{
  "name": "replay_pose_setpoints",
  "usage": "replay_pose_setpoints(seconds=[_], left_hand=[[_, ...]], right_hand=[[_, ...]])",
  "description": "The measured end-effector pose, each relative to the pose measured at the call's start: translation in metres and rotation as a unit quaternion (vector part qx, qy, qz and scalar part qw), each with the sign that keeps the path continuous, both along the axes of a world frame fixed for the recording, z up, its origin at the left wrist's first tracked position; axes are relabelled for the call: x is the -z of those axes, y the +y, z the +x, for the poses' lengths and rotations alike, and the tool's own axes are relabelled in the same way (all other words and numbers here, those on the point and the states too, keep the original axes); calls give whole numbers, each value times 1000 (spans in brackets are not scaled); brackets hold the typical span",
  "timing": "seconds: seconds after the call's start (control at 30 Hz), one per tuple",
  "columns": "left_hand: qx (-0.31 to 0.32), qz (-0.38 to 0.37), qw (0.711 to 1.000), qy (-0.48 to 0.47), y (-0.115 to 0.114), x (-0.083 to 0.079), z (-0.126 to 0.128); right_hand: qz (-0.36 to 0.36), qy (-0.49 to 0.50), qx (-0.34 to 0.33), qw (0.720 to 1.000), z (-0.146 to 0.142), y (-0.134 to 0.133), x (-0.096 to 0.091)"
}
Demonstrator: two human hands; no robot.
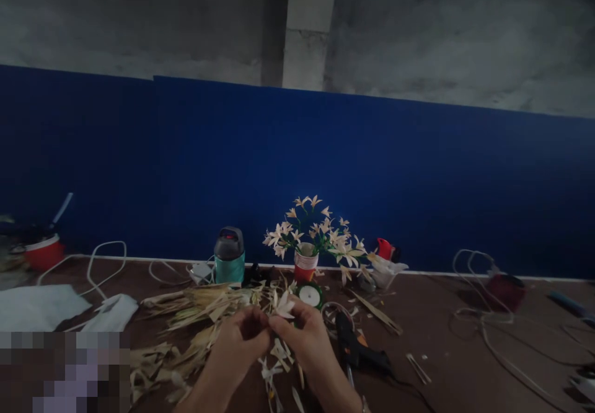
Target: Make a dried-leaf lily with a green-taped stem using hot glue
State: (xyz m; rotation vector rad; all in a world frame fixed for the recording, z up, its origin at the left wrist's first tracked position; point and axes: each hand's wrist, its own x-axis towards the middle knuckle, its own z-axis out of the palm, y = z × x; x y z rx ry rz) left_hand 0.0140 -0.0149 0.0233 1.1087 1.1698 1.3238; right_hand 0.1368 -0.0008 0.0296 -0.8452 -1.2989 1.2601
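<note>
A pale, star-shaped craft flower (284, 305) stands up between my hands low in the middle of the view. My right hand (307, 341) is closed, thumb and fingers pinching the flower at its base. Close against it, my left hand (245, 341) is closed too, its fingertips pinched together at the flower's underside; what lies between them is hidden. Just behind the hands is a roll of green tape (309, 295) with a white centre. Pale strips and petal-like pieces (279, 354) lie beneath the hands.
Finished flowers fill a red-and-white cup (305, 267) at the back. A black glue gun (353, 341) lies right of my right hand. Dried husk strips (199, 304) heap up on the left near a teal-and-grey device (229, 258). Cables (495, 338) trail rightward; a blue partition (186, 165) stands behind.
</note>
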Motion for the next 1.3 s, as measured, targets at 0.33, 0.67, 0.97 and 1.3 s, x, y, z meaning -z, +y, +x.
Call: replay_pose_setpoints(seconds=[0.33,0.67,0.97,1.3], left_hand=[[17,-16,998,-64,-9,-13,0],[104,-49,971,-209,-10,-7,1],[129,-77,954,-258,-6,4,2],[135,-107,959,-227,-6,-6,-1]], right_hand=[[-52,-28,-86,995,8,5,2],[-77,-84,-106,988,24,5,-11],[-72,-108,-84,988,22,10,-2],[-114,-40,-132,984,27,12,-10]])
